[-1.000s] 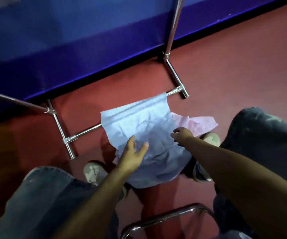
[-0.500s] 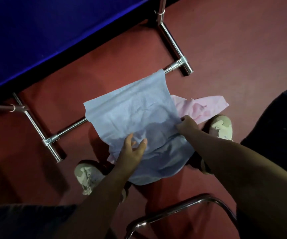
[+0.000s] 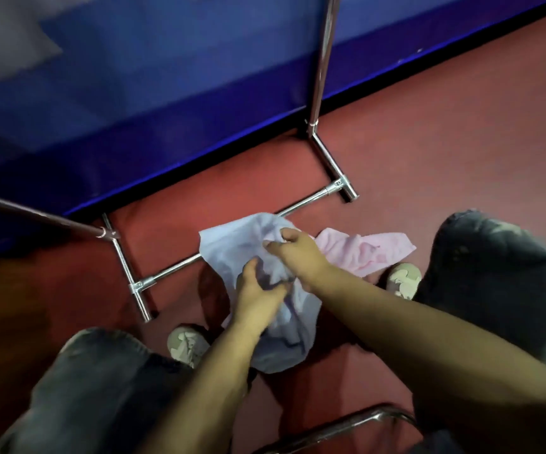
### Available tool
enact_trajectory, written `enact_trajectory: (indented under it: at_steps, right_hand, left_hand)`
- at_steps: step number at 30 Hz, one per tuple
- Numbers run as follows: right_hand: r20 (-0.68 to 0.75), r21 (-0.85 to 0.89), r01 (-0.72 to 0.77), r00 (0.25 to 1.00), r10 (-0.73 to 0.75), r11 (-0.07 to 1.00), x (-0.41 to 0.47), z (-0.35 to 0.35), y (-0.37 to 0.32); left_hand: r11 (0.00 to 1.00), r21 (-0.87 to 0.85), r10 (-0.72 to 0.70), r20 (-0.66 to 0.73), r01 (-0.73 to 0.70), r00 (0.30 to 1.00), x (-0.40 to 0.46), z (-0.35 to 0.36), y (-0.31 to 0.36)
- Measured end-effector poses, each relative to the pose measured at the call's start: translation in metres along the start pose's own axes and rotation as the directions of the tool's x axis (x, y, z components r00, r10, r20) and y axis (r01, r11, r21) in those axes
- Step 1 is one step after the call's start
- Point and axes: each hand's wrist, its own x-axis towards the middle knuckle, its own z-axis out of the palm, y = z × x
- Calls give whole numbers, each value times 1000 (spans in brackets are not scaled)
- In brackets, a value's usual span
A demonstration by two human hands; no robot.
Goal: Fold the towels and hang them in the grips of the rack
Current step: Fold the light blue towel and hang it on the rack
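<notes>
Red floor beneath the rack (image 3: 242, 235): both hands, left hand (image 3: 258, 294) and right hand (image 3: 297, 253), now bunch the formerly spread blue towel (image 3: 229, 244), apparently gathering it for folding.

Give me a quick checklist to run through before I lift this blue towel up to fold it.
1. Left hand grips the blue towel: ok, fingers are curled into the bunched cloth.
2. Right hand grips the towel: ok, it pinches the cloth near the top.
3. Towel free of the rack's floor bar: not ok, its far edge lies over the bar.
4. Towel flat and ready to fold: not ok, it is crumpled between the hands.
5. Pink towel separate from the blue one: cannot tell, their edges meet under the right hand.
6. Rack grips within reach: cannot tell, they are out of view.
</notes>
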Motion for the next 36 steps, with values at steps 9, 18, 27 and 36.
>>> enact_trajectory:
  at_steps: [9,18,27,36]
  right_hand:
    - [337,369,297,840,-424,881,-172,-17,-142]
    - [-52,-24,448,892,-449,894,-222,-59,-152]
    - [210,369,255,914,-347,894,-241,-75,-152]
    - [-1,516,489,822,-570,704,-277,-83,-197]
  left_hand:
    - [892,-249,304,-286,-377,909,-137,-75,66]
    - [418,-697,533,-331,-583,778,-268,-151,142]
    - [143,-884,617,-273,-446,738,-322,-178,193]
    - [280,-754,566,-371,-595,736,-329,-185,184]
